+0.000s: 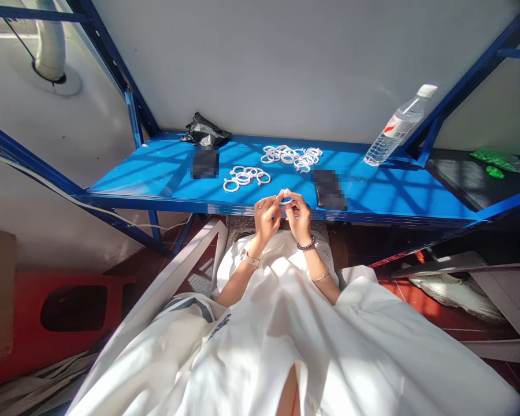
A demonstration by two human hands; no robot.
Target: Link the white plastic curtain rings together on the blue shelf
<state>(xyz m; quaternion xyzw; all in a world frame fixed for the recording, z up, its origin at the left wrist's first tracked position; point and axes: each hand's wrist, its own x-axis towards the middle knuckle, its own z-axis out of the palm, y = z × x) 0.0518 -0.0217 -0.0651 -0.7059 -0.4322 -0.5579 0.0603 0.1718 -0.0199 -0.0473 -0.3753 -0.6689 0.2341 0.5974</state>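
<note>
Close to the front edge of the blue shelf [351,202], I hold a white plastic ring [288,201], which looks like a curtain ring, between both hands. My left hand [267,217] pinches it from the left, fingertips together at its top. From the other side, the thumb and fingers of my right hand [300,221] close on the same ring. My fingers cover part of it. Several similar rings [242,175] lie in a loose group beyond my left hand. A larger pile of white rings [287,156] lies farther back, slightly right of centre.
A dark phone-like object [330,190], partly blurred, lies right of my hands. A clear water bottle [392,130] stands at the back right. A black plastic bag [204,132] and a blurred dark item [204,162] sit at left. Blue metal posts [134,115] frame the shelf.
</note>
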